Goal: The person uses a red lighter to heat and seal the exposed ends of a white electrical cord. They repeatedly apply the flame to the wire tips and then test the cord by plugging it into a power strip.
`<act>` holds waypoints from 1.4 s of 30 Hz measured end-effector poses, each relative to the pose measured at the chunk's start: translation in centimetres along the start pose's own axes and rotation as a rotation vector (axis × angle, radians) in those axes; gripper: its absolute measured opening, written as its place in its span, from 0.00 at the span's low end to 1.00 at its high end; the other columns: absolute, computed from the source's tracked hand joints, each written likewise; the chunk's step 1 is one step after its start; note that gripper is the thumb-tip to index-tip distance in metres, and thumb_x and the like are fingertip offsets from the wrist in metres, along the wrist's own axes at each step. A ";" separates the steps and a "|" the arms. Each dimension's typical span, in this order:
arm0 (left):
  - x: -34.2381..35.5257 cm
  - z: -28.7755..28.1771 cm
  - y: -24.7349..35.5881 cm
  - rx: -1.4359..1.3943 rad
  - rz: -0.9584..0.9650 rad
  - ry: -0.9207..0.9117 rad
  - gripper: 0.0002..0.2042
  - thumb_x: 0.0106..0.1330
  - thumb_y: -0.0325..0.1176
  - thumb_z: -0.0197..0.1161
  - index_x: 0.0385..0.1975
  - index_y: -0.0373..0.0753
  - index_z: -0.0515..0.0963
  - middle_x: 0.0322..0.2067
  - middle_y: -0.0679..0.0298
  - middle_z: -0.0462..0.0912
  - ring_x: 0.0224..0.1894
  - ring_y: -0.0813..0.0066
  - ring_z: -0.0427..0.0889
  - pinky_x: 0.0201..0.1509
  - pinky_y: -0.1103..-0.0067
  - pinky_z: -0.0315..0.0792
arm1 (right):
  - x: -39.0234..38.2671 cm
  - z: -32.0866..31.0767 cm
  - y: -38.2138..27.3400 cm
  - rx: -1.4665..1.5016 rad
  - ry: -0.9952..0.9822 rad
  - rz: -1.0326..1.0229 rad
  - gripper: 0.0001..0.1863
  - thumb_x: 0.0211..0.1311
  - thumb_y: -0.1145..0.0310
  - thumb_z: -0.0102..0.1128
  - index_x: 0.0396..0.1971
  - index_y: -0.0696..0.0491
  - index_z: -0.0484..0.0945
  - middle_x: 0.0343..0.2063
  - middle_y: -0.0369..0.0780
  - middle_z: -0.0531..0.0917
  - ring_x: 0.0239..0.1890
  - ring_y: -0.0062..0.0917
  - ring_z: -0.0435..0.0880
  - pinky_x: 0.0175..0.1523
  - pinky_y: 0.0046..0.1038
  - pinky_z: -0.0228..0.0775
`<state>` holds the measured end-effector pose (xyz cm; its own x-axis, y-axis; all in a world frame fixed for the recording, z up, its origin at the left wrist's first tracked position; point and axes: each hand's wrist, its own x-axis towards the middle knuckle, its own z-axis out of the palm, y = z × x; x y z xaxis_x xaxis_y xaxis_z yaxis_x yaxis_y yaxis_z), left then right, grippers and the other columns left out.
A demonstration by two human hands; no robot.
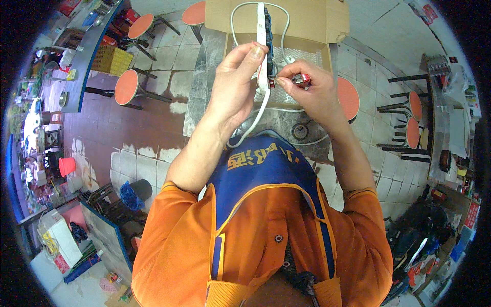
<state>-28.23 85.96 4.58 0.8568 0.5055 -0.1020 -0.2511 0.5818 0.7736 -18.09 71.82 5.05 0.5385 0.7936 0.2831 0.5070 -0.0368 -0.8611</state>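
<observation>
My left hand [236, 82] holds a long white power strip [262, 36] upright by its edge, thumb and fingers pinching it near the middle. A white cord [250, 125] trails from the strip down toward my chest and loops above it. My right hand [313, 89] grips a small red-handled tool [302, 78] whose tip touches the strip's side. Both hands are raised over an open cardboard box [307, 25] standing on a grey marbled table [204, 97].
Round orange stools [126, 87] stand on the tiled floor to the left, and more orange stools [349, 97] to the right. A cluttered blue counter [87, 56] runs at far left. A red bucket [67, 166] and black bin [140, 188] sit lower left.
</observation>
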 end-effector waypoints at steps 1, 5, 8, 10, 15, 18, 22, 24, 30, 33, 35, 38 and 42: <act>-0.1 0.0 0.0 0.000 0.005 0.006 0.10 0.68 0.35 0.61 0.43 0.36 0.77 0.34 0.69 0.78 0.35 0.83 0.73 0.37 0.81 0.71 | -0.1 0.2 -0.1 0.046 0.016 0.016 0.08 0.57 0.70 0.66 0.36 0.53 0.80 0.29 0.35 0.83 0.29 0.16 0.81 0.34 0.22 0.74; -0.1 -0.3 -0.3 0.045 0.076 -0.001 0.10 0.70 0.35 0.58 0.44 0.37 0.76 0.35 0.67 0.80 0.33 0.80 0.80 0.36 0.79 0.76 | -0.5 0.1 -0.5 0.129 0.006 0.133 0.05 0.58 0.76 0.63 0.34 0.58 0.80 0.28 0.35 0.83 0.25 0.12 0.76 0.28 0.15 0.67; -0.3 -0.4 -0.6 0.121 0.215 0.017 0.09 0.70 0.34 0.58 0.43 0.37 0.77 0.40 0.65 0.79 0.39 0.79 0.79 0.42 0.78 0.76 | -0.5 -0.3 -0.5 0.224 -0.014 0.252 0.06 0.60 0.74 0.62 0.35 0.59 0.80 0.27 0.37 0.83 0.21 0.11 0.72 0.24 0.15 0.63; -0.1 -0.5 -0.8 0.172 0.327 0.007 0.09 0.67 0.34 0.61 0.40 0.36 0.80 0.48 0.60 0.75 0.52 0.72 0.72 0.52 0.76 0.70 | -0.5 -0.4 -0.6 0.265 -0.020 0.293 0.06 0.61 0.74 0.61 0.36 0.59 0.80 0.26 0.38 0.83 0.19 0.10 0.70 0.22 0.15 0.62; 0.1 -1.2 -0.8 0.341 0.506 -0.078 0.10 0.64 0.36 0.65 0.38 0.36 0.82 0.54 0.54 0.71 0.66 0.64 0.61 0.62 0.70 0.63 | -0.4 -0.7 -1.4 0.297 -0.065 0.327 0.06 0.61 0.72 0.61 0.35 0.59 0.79 0.25 0.37 0.82 0.19 0.11 0.71 0.22 0.15 0.62; 0.0 -1.2 -0.7 0.408 0.549 -0.124 0.10 0.64 0.36 0.66 0.38 0.37 0.82 0.55 0.54 0.71 0.66 0.63 0.61 0.62 0.69 0.63 | -0.6 -0.7 -1.3 0.304 -0.097 0.353 0.07 0.61 0.71 0.61 0.34 0.59 0.79 0.25 0.37 0.82 0.18 0.12 0.71 0.22 0.16 0.63; -0.2 -1.0 -0.7 0.387 0.491 -0.179 0.08 0.64 0.34 0.65 0.38 0.37 0.82 0.54 0.53 0.72 0.66 0.63 0.61 0.63 0.69 0.63 | -0.4 -1.1 -0.9 0.429 -0.177 0.364 0.09 0.60 0.68 0.61 0.32 0.59 0.79 0.24 0.37 0.81 0.18 0.13 0.72 0.22 0.17 0.63; -0.2 -1.2 -0.9 0.361 0.448 -0.210 0.08 0.66 0.33 0.63 0.38 0.37 0.81 0.56 0.53 0.70 0.64 0.65 0.63 0.63 0.70 0.63 | -0.4 -1.4 -0.8 0.466 -0.216 0.364 0.09 0.60 0.67 0.61 0.32 0.59 0.78 0.24 0.37 0.81 0.18 0.13 0.72 0.22 0.17 0.62; 0.1 -1.6 -1.2 0.383 0.452 -0.251 0.08 0.69 0.32 0.59 0.39 0.35 0.78 0.60 0.53 0.67 0.57 0.71 0.70 0.61 0.73 0.66 | -0.5 -1.3 -1.0 0.514 -0.220 0.410 0.09 0.60 0.66 0.61 0.30 0.58 0.77 0.22 0.36 0.79 0.18 0.13 0.72 0.22 0.16 0.61; 0.2 -1.6 -1.5 0.415 0.524 -0.213 0.08 0.69 0.33 0.59 0.39 0.35 0.78 0.58 0.55 0.70 0.55 0.72 0.73 0.57 0.74 0.70 | -0.7 -0.5 -0.6 0.545 -0.166 0.384 0.08 0.60 0.68 0.61 0.30 0.57 0.76 0.20 0.34 0.77 0.18 0.13 0.71 0.22 0.16 0.61; 0.0 -1.6 -1.8 0.279 0.445 -0.155 0.08 0.70 0.34 0.58 0.40 0.35 0.77 0.56 0.57 0.72 0.52 0.73 0.75 0.55 0.75 0.72 | -0.9 0.1 -0.4 0.555 -0.130 0.373 0.07 0.60 0.69 0.61 0.30 0.57 0.76 0.19 0.34 0.76 0.18 0.13 0.70 0.22 0.16 0.61; -0.3 -1.3 -1.9 0.109 0.315 -0.085 0.10 0.70 0.36 0.57 0.42 0.36 0.75 0.52 0.58 0.76 0.46 0.73 0.79 0.50 0.75 0.76 | -1.5 1.1 -0.8 0.527 -0.082 0.372 0.06 0.61 0.70 0.60 0.31 0.56 0.75 0.20 0.33 0.75 0.18 0.13 0.70 0.22 0.17 0.62; -0.7 -1.0 -0.6 -0.054 0.066 -0.137 0.12 0.71 0.39 0.56 0.44 0.38 0.73 0.43 0.57 0.80 0.41 0.68 0.82 0.48 0.70 0.78 | -2.1 1.6 -0.3 0.508 0.039 0.385 0.09 0.66 0.65 0.53 0.31 0.56 0.74 0.21 0.33 0.74 0.20 0.12 0.69 0.24 0.17 0.61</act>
<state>-29.18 85.92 3.57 0.8901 0.4543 0.0366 -0.3295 0.5858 0.7405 -20.46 71.12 4.00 0.6474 0.7580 -0.0792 -0.1048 -0.0144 -0.9944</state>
